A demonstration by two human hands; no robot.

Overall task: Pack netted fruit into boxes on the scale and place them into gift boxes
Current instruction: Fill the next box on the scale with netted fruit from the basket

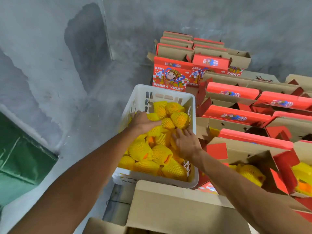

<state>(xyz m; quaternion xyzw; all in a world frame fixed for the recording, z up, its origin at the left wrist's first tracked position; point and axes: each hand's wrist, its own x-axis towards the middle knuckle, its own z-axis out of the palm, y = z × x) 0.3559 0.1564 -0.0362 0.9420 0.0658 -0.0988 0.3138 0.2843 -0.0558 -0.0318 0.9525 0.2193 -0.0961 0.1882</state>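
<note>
A white plastic crate (170, 90) on the floor holds several oranges in yellow foam netting (143, 149). My left hand (143, 121) reaches into the far part of the crate and grips a netted orange (152, 116) from above. My right hand (186, 143) lies flat on the pile near the crate's right wall, fingers spread over netted fruit. A brown cardboard box (168, 208) with open flaps sits right below me. Red gift boxes (236, 115) stand open to the right, two near ones holding netted fruit (251, 173).
More red "Fresh Fruit" gift boxes (170, 75) are stacked behind the crate against the grey wall. Bare grey concrete floor (67, 81) spreads to the left. A green surface (20, 156) lies at the left edge. A metal platform (116, 200) shows beneath the cardboard box.
</note>
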